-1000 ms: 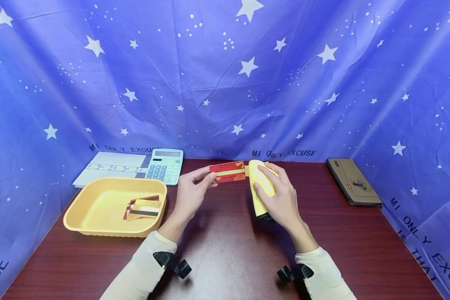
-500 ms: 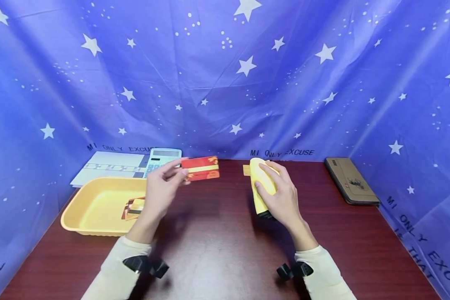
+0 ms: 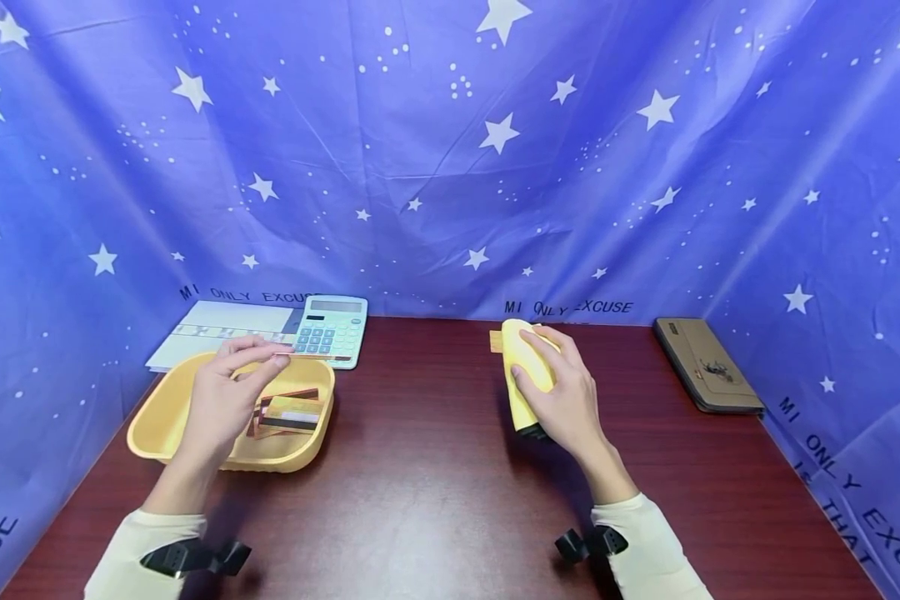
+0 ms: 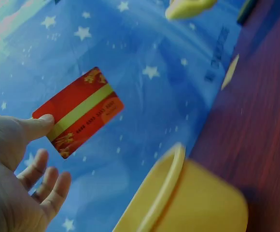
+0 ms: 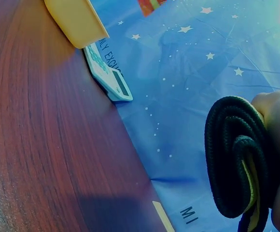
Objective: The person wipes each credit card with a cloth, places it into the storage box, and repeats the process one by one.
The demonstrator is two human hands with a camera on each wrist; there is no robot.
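A red bank card [image 4: 82, 108] with a gold stripe is pinched by its end between the thumb and fingers of my left hand [image 3: 221, 396]. In the head view the card is nearly edge-on, and the hand overlaps the yellow plastic tub [image 3: 138, 417]. Several bank cards [image 3: 288, 415] lie in a loose pile at the tub's right end. My right hand [image 3: 562, 387] grips a rolled yellow-and-black cloth [image 3: 521, 375] from above and the right. Its coiled black layers show in the right wrist view. A small tan strip [image 3: 496, 342] shows just left of the cloth.
A light-blue calculator [image 3: 330, 329] and a white flat box [image 3: 217, 321] lie behind the tub. A brown zipped wallet [image 3: 708, 362] lies at the table's right edge. A starry blue curtain [image 3: 435, 167] hangs around the dark red wooden table [image 3: 420, 467].
My left hand has moved left with the card, away from the cloth and over the tub. The card has turned from face-on to edge-on. My right hand keeps its hold on the cloth.
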